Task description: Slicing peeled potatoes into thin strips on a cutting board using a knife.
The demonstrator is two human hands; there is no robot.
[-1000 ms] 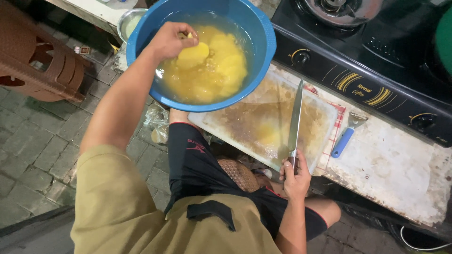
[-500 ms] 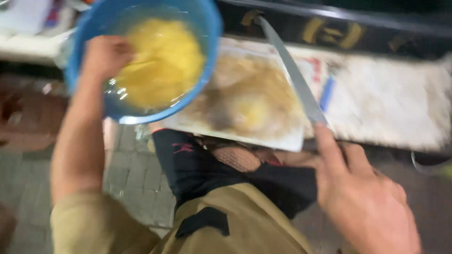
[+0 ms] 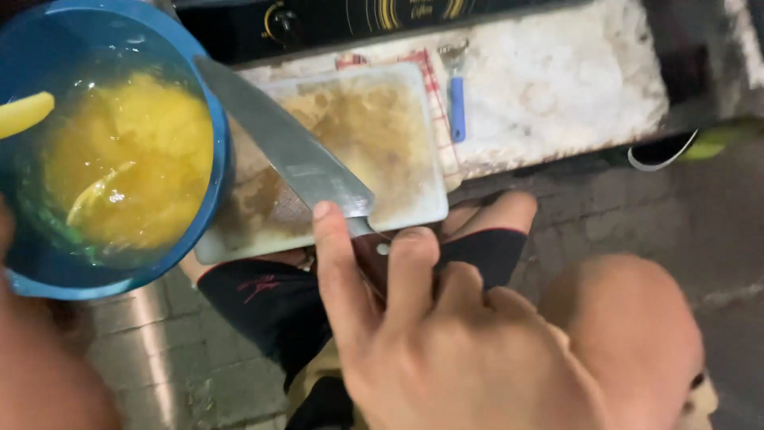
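The right hand (image 3: 454, 350) fills the lower middle of the view, its grip closed around the dark handle of a large kitchen knife (image 3: 290, 155), with the index finger laid along the side of the blade near its heel. The broad steel blade runs up and to the left from the hand, passing over a stained white cutting board (image 3: 398, 135) and ending close to the rim of a blue bowl (image 3: 211, 191). The board lies on a worn, pale bench (image 3: 557, 87), and its lower left part is hidden under the bowl. The bowl sits at the left of the view and holds yellow pieces in yellowish liquid (image 3: 127, 171); one pale yellow piece (image 3: 24, 113) shows at its far left edge. A blue-handled peeler (image 3: 456, 99) lies on the bench just beside the board's right edge, on a red-checked cloth that peeks out from under the board. The left forearm shows blurred at the lower left corner, below the bowl, but the left hand itself is out of sight, so its grip cannot be told. Below the bench are dark shorts over the person's legs and a grey paved floor.
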